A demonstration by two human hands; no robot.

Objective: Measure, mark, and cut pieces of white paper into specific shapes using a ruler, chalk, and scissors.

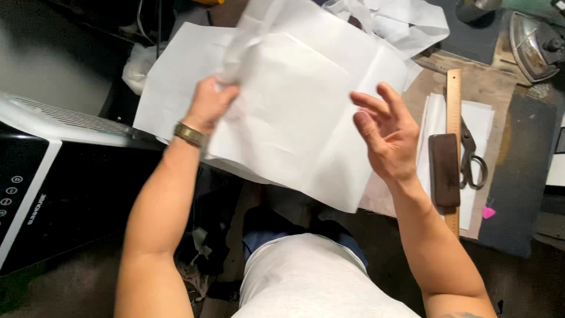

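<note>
One white sheet (294, 112), left hand (210, 103) gripping

From my remote seat I look down on the person's own body. Both forearms are bare, with no sleeves reaching them. The left hand (210, 101), toward ten o'clock from the middle of the view, has a brass-coloured metal band (191, 135) snug round its wrist. The right hand (385, 136), toward two o'clock, wears no ring or watch that I can make out. At six o'clock a pale grey shirt (306, 280) covers the torso, and just above it shows a strip of blue trousers (268, 235). A dark mark, perhaps a tattoo, peeps in on the right arm at the bottom edge.
</note>
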